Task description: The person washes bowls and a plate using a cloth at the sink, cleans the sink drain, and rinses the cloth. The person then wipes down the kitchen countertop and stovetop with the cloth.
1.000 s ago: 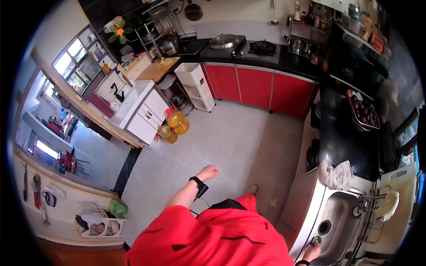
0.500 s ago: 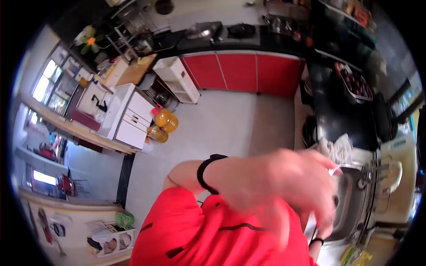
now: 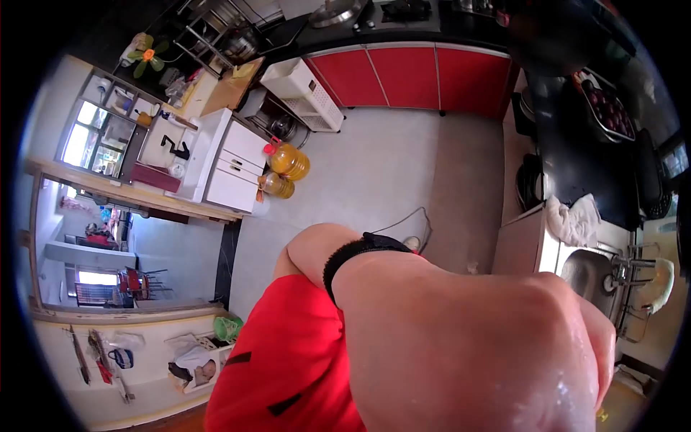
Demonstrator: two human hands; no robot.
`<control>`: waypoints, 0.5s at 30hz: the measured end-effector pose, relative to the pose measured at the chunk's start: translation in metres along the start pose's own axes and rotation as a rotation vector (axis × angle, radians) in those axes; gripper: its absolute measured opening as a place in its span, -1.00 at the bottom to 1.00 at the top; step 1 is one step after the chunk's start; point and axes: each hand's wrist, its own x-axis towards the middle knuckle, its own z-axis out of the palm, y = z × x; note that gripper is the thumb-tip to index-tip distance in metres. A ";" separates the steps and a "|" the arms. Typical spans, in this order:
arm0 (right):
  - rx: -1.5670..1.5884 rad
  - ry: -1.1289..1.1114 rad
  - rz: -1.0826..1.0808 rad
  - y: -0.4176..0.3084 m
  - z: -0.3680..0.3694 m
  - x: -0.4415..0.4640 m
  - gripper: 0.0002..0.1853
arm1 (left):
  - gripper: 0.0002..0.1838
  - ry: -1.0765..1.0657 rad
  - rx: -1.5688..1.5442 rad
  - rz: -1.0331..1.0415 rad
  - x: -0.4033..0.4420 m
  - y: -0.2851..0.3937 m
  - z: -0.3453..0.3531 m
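Note:
My left hand (image 3: 497, 338) is very close to the camera and fills the lower right of the view. Its back faces me and looks wet, with the wrist bent and the fingers curled away out of sight. Whether anything is in them is hidden. A black band (image 3: 349, 261) circles the wrist, below a red sleeve (image 3: 281, 360). Beyond the knuckles lies the steel sink (image 3: 586, 268), partly covered by the hand. A crumpled white cloth (image 3: 574, 220) rests on the counter edge beside the sink. My right hand does not show.
Along the right runs a black counter (image 3: 576, 155) with a tray of dark round fruit (image 3: 610, 108). Red cabinets (image 3: 403, 78) stand at the back under a stove. Oil jugs (image 3: 289, 162) sit on the floor by a white cabinet (image 3: 234, 162). A thin cable (image 3: 414, 212) crosses the floor.
My left hand has come much closer to the camera, moving away from the sink. My right hand, visible below it before, is out of view. The camera view has shifted.

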 end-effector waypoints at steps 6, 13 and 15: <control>-0.095 0.131 0.102 -0.024 -0.028 0.018 -0.83 | -0.64 0.037 0.130 -0.007 -0.063 0.037 -0.064; -0.086 0.282 -0.162 -0.252 -0.074 0.072 -0.83 | -0.75 0.539 0.371 -0.310 -0.234 0.099 -0.180; 0.028 0.251 -0.333 -0.330 -0.058 0.097 -0.81 | -0.77 0.642 0.423 -0.366 -0.282 0.126 -0.205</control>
